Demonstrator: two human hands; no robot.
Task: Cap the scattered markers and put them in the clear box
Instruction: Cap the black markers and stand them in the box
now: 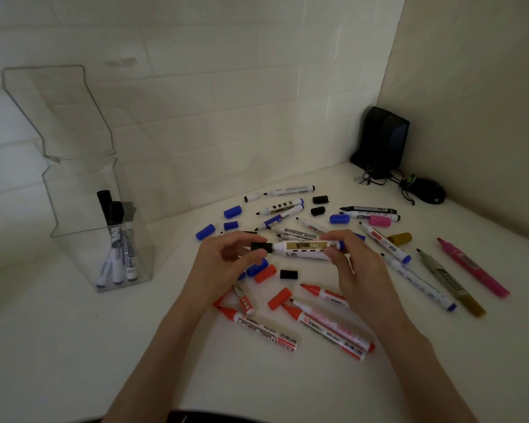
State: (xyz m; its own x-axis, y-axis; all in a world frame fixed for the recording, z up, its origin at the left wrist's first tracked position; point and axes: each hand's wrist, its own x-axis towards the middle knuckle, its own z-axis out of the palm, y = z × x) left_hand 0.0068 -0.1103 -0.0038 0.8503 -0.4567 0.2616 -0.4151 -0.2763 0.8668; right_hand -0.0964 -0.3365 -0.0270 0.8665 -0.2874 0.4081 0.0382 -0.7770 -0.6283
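I hold a white marker (pixel 300 246) level above the table, between both hands. My left hand (pixel 226 264) pinches the black cap (pixel 260 247) at its left end. My right hand (pixel 353 267) grips the marker's blue right end. Several uncapped markers lie around and under my hands: red ones (pixel 327 326) near me, blue, gold and pink ones (pixel 474 267) to the right. Loose caps are scattered among them: blue (pixel 232 211), black (pixel 288 274), red (pixel 279 298). The clear box (pixel 83 209) stands at the left, lid up, with three capped markers (pixel 116 242) standing inside.
A black speaker (pixel 382 138) with cables and a black mouse (pixel 429 190) sit in the far right corner. A tiled wall runs behind the white table (pixel 58 346), and a plain wall closes the right side.
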